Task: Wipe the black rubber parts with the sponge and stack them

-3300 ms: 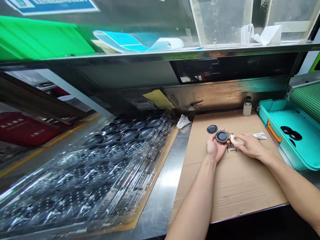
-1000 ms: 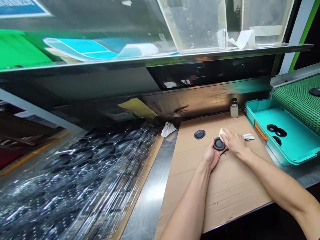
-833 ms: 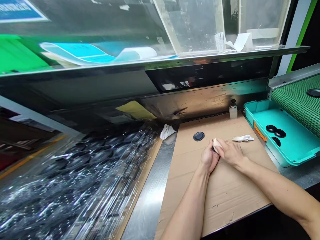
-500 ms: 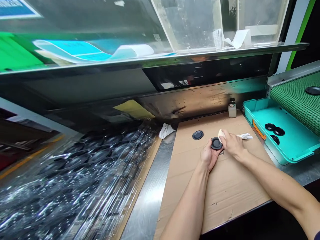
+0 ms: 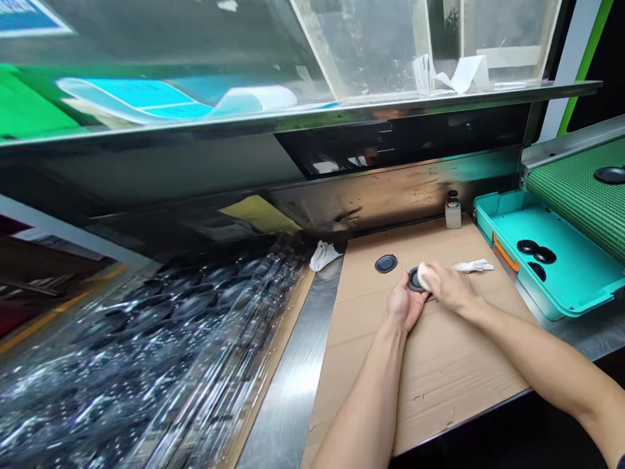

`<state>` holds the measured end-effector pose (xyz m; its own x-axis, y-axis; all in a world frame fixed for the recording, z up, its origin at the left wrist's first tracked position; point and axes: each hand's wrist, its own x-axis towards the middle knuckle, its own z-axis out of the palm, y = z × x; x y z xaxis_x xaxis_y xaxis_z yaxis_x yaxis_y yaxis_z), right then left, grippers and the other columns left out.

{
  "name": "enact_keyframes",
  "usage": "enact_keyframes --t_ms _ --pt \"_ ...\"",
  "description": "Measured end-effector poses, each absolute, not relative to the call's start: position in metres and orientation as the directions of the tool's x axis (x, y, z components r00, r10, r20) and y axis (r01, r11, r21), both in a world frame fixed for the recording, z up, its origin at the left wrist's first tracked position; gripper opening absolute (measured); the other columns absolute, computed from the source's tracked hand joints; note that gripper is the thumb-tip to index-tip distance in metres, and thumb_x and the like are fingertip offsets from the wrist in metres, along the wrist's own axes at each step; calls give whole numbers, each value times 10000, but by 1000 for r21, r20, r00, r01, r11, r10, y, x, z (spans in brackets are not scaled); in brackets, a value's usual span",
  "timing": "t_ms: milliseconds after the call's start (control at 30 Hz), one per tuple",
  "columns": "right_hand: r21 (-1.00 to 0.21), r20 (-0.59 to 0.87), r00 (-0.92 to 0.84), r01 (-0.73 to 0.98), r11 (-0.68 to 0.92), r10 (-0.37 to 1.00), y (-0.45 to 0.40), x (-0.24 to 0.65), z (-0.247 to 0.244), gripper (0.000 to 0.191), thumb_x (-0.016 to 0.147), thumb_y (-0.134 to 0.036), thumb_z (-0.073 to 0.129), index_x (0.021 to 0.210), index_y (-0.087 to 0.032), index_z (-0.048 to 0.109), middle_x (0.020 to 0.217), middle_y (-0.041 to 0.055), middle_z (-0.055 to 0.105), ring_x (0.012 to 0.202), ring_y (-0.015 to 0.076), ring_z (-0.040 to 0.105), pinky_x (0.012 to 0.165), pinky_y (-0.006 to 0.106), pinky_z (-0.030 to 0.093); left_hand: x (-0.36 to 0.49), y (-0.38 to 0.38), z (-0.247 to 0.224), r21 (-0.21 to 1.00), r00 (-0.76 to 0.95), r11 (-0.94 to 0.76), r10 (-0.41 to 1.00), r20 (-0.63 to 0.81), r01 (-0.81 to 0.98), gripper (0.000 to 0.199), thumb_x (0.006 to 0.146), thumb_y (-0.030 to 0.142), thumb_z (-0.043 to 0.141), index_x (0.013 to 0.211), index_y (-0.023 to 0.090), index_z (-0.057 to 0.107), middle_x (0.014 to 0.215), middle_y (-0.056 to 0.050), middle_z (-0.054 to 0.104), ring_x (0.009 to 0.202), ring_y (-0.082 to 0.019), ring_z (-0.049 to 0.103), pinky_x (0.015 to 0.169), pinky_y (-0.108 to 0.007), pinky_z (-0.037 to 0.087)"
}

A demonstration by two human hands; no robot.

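Observation:
My left hand (image 5: 406, 305) grips a round black disc-shaped part (image 5: 415, 280) by its edge, above the cardboard sheet (image 5: 385, 365). Pinched in my right hand (image 5: 452, 288) is a small off-white pad (image 5: 426, 276), pressed against the disc's right side and hiding part of it. Another dark disc (image 5: 385, 264) lies flat on the cardboard, just beyond my left hand. A crumpled white cloth (image 5: 476, 266) rests behind my right hand.
A small bottle with a dark cap (image 5: 453, 212) stands at the cardboard's back edge. On the right, a teal tray (image 5: 581, 286) holds several black parts, beside a green conveyor belt (image 5: 571, 179). Clear plastic trays of dark parts (image 5: 185, 339) fill the left. A white wad (image 5: 324, 256) lies between.
My right hand has moved the pad a little left and down, from the disc's upper edge onto its right side. My left hand holds the disc in nearly the same place.

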<state>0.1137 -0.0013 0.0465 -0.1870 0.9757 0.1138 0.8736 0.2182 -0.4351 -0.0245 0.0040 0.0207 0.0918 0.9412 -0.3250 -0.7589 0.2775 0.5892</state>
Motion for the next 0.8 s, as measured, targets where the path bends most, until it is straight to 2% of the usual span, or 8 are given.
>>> enact_keyframes --t_ms 67,133,367,500,667,800 --pt "-486 142 -53 866 116 988 7 124 47 431 1056 -501 380 1418 -304 506 1115 84 759 1010 283 713 798 332 467 -25 4 23 603 83 278 940 -331 -748 439 1077 353 328 1017 89 673 1142 -186 738 1126 -261 708 992 -429 581" --pt "-520 173 12 850 81 985 13 133 45 421 1053 -493 389 1401 -297 519 1117 79 759 1017 280 712 796 327 464 -26 5 25 597 126 314 934 -335 -738 485 1079 375 300 1067 56 665 1205 -232 712 1171 -293 693 959 -425 597" --pt "-507 170 -14 856 100 985 16 140 36 400 1042 -478 427 1364 -280 559 1104 77 766 992 274 718 793 323 469 -39 6 30 460 183 346 914 -361 -818 513 1070 400 271 1256 56 604 1303 -264 662 1238 -332 656 874 -434 628" --pt "-486 167 -21 868 101 986 20 142 35 413 1043 -482 424 1372 -273 561 1102 82 766 997 271 716 812 323 474 -44 3 30 416 241 357 921 -306 -837 493 1049 399 286 1198 70 622 1333 -280 634 1236 -339 651 820 -401 624" --pt "-494 187 -46 859 134 981 19 143 32 395 1025 -468 462 1340 -266 590 1118 84 763 1007 279 711 822 334 484 -44 3 27 460 272 365 927 -258 -809 371 983 290 380 1140 101 657 1315 -244 653 1182 -317 669 783 -364 595" --pt "-663 277 -58 711 235 959 17 141 32 395 1007 -479 490 1313 -261 611 1063 53 770 950 244 715 795 312 498 -40 6 23 552 180 298 949 -258 -779 342 984 299 397 1075 130 680 1175 -185 718 1115 -291 688 832 -410 591"
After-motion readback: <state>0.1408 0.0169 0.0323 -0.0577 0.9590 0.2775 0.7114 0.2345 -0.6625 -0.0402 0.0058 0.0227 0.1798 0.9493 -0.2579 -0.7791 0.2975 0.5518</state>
